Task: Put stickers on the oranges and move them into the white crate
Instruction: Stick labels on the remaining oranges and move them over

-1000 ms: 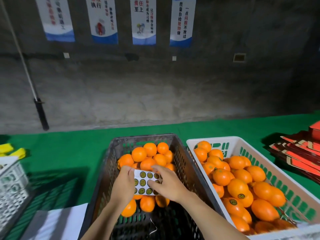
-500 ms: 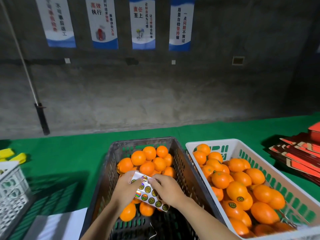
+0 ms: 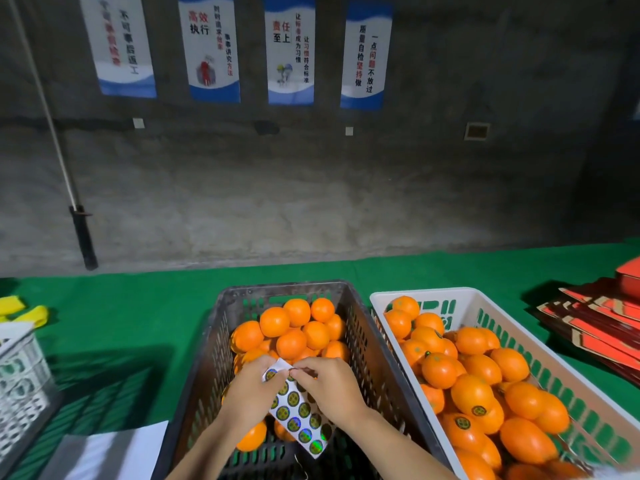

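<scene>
A dark grey crate (image 3: 207, 358) in the middle holds a pile of plain oranges (image 3: 291, 327) at its far end. Over its near half, my left hand (image 3: 251, 393) holds a white sticker sheet (image 3: 298, 415) with round green and gold stickers. My right hand (image 3: 329, 389) pinches at the sheet's top edge with thumb and forefinger. To the right stands the white crate (image 3: 478, 299), filled with oranges (image 3: 471, 393), some showing stickers.
A green cloth (image 3: 138, 317) covers the table. A white lattice crate (image 3: 20, 375) stands at the left edge, with yellow items (image 3: 24, 310) behind it. White paper (image 3: 110, 455) lies near the front left. Red flat cartons (image 3: 602, 323) are stacked at the right.
The sticker sheet has turned from level to slanting down toward the right. My right hand's fingers have moved up to the sheet's top edge.
</scene>
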The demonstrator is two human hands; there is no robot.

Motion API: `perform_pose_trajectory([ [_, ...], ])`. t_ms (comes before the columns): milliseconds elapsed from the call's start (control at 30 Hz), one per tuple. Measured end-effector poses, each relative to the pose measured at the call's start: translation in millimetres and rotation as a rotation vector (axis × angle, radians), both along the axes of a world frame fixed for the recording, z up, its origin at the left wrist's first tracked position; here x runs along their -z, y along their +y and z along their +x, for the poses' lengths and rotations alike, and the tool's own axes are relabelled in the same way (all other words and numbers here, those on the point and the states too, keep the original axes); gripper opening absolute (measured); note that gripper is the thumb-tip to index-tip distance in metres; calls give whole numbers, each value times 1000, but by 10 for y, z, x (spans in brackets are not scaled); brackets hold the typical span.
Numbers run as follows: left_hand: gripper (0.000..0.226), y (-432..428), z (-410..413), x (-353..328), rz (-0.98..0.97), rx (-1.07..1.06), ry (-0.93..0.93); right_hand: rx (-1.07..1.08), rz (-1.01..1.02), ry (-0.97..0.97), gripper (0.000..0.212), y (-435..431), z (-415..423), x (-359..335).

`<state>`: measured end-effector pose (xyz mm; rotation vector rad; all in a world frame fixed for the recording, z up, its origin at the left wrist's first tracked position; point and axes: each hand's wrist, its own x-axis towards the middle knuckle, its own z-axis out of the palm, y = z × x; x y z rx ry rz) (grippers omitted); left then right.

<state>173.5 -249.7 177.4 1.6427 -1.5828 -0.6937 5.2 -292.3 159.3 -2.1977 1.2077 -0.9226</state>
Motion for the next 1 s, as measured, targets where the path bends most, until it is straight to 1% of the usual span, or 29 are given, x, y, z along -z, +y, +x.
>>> perform_pose_trajectory([
  [133, 33, 13, -32, -5, 5, 52, 79, 11, 31, -14, 18, 9, 4, -9],
  [200, 39, 8, -23, -18, -18, 46, 77, 2, 42, -28, 18, 22, 4, -13],
  [267, 42, 8, -19, -18, -40, 4, 59, -8, 34, -17, 18, 37, 6, -29],
  [333, 41, 8, -7, 5, -45, -75, 16, -28, 0, -1, 18, 53, 27, -43],
  [367, 37, 16, 3, 20, -36, -122, -60, -41, -11, -8, 18, 57, 38, -39],
  [467, 27, 59, 62, 77, 11, -197, -502, 5, 41, -104, 17, 34, 53, -13],
  [500, 27, 76, 73, 85, 42, -188, -609, 47, 85, -131, 16, 10, 40, 6],
  [567, 28, 85, 89, 96, 92, -153, -735, 142, 196, -147, 13, -55, -4, 60],
  [700, 29, 81, 92, 88, 110, -153, -860, 283, 484, -159, 17, -226, -103, 180],
  [767, 26, 81, 102, 97, 141, -155, -904, 320, 569, -118, 27, -298, -117, 242],
  [833, 24, 82, 114, 102, 174, -159, -920, 343, 593, -40, 41, -366, -128, 351],
  [867, 23, 81, 123, 100, 188, -159, -920, 350, 608, 20, 41, -388, -132, 408],
  [933, 20, 77, 114, 95, 209, -151, -916, 363, 649, 170, 26, -407, -157, 475],
  [967, 19, 77, 104, 92, 219, -145, -916, 366, 669, 197, 20, -441, -171, 502],
  [1000, 18, 77, 96, 89, 231, -139, -917, 374, 680, 191, 18, -490, -175, 530],
])
